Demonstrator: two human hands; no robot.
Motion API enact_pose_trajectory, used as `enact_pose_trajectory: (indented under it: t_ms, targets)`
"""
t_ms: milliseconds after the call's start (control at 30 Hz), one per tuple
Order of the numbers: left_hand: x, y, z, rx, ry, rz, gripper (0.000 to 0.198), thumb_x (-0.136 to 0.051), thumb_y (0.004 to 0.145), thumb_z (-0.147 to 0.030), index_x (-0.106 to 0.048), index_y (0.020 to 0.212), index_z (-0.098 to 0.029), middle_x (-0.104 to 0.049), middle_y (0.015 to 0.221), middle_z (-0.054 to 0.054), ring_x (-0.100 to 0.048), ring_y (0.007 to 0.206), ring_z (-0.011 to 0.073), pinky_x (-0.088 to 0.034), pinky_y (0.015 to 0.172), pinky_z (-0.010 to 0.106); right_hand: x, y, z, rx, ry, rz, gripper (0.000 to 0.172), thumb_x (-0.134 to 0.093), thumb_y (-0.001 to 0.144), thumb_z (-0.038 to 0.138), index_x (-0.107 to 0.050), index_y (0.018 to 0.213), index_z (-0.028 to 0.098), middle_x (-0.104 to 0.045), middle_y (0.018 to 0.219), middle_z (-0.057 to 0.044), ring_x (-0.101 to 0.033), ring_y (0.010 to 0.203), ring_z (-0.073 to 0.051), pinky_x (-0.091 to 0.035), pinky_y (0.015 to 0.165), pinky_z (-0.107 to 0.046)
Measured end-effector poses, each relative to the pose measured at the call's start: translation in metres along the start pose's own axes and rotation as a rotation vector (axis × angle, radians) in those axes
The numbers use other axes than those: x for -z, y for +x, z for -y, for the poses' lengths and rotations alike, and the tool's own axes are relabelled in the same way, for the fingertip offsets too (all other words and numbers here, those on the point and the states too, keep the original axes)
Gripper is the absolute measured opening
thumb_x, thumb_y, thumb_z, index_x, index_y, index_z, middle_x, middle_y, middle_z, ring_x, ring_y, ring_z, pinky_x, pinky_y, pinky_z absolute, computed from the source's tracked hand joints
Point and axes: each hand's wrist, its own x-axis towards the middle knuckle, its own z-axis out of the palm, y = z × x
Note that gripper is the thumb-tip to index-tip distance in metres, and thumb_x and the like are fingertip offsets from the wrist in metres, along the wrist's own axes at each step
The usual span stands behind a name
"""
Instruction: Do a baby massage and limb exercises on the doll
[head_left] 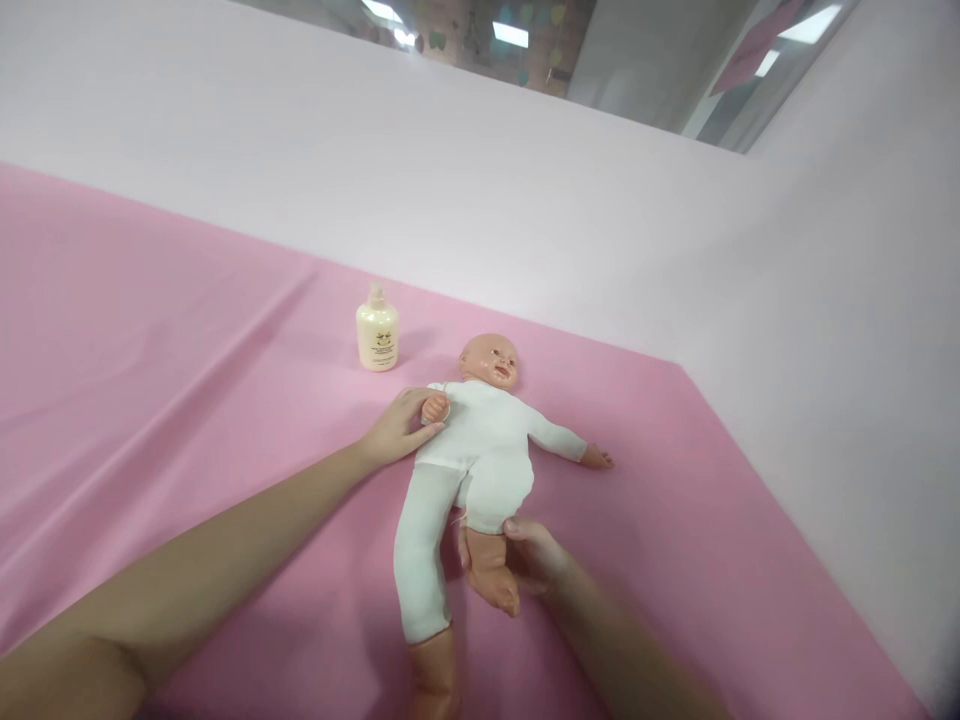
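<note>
A baby doll (pixel 480 425) in a white long-sleeved suit lies on its back on a pink cloth, with its head toward the wall. My left hand (pixel 401 425) is around the doll's bent arm at its side; the doll's fist shows between my thumb and fingers, and my fingertips are partly hidden. Lower down, my right hand (pixel 536 555) grips the doll's bent leg just above the bare foot, thumb on the trouser cuff and fingers behind the leg. The doll's other arm stretches out to the right, and its other leg lies extended toward me.
A cream-coloured pump bottle (pixel 377 335) stands upright on the cloth, left of the doll's head. The pink cloth (pixel 187 330) has folds on the left. A white wall (pixel 420 170) rises behind and to the right, with a window (pixel 630 60) above.
</note>
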Motion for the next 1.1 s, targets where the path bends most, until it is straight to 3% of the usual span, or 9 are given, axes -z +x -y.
enact_pose_trajectory:
  t_ms: [100, 333, 633, 900, 1100]
  targets:
    - [-0.0001, 0.0002, 0.0004, 0.0, -0.005, 0.002, 0.039, -0.057, 0.094, -0.047, -0.061, 0.122, -0.021, -0.07, 0.126, 0.013, -0.063, 0.119, 0.0295, -0.048, 0.108, 0.048, -0.0007, -0.0008, -0.0022, 0.021, 0.046, -0.057, 0.054, -0.07, 0.075, 0.059, -0.072, 0.098, 0.011, -0.071, 0.077, -0.008, -0.061, 0.061, -0.017, -0.045, 0.058, -0.027]
    - [0.0003, 0.0013, -0.0009, 0.014, -0.008, 0.002, 0.041, -0.057, 0.094, -0.049, -0.061, 0.123, -0.021, -0.07, 0.126, 0.013, -0.063, 0.119, 0.0299, -0.048, 0.109, 0.048, -0.006, -0.0014, -0.0009, -0.004, 0.028, -0.016, 0.047, -0.071, 0.073, 0.053, -0.073, 0.1, 0.014, -0.073, 0.084, -0.01, -0.066, 0.082, -0.023, -0.049, 0.075, -0.032]
    - [0.0002, 0.0017, -0.0011, 0.026, 0.003, 0.008, 0.043, -0.056, 0.094, -0.052, -0.062, 0.123, -0.021, -0.07, 0.126, 0.012, -0.063, 0.119, 0.0296, -0.047, 0.109, 0.047, -0.0073, -0.0026, 0.003, -0.053, -0.053, 0.052, 0.049, -0.07, 0.076, 0.056, -0.072, 0.106, 0.017, -0.072, 0.084, -0.01, -0.067, 0.081, -0.026, -0.049, 0.079, -0.039]
    - [0.0006, 0.0012, -0.0005, 0.001, 0.0, 0.005, 0.039, -0.057, 0.094, -0.048, -0.061, 0.123, -0.021, -0.07, 0.126, 0.013, -0.063, 0.119, 0.0295, -0.047, 0.109, 0.048, -0.0053, -0.0028, -0.0007, -0.029, -0.003, -0.002, 0.049, -0.072, 0.071, 0.059, -0.069, 0.093, 0.016, -0.069, 0.079, -0.011, -0.066, 0.081, -0.026, -0.049, 0.068, -0.034]
    - [0.0012, 0.0013, -0.0036, 0.008, 0.004, 0.012, 0.039, -0.057, 0.094, -0.049, -0.062, 0.121, -0.022, -0.07, 0.125, 0.013, -0.064, 0.117, 0.0305, -0.048, 0.108, 0.049, -0.0021, -0.002, -0.0009, 0.048, 0.062, -0.01, 0.053, -0.071, 0.074, 0.064, -0.069, 0.097, 0.017, -0.069, 0.08, -0.01, -0.061, 0.065, -0.02, -0.044, 0.054, -0.029]
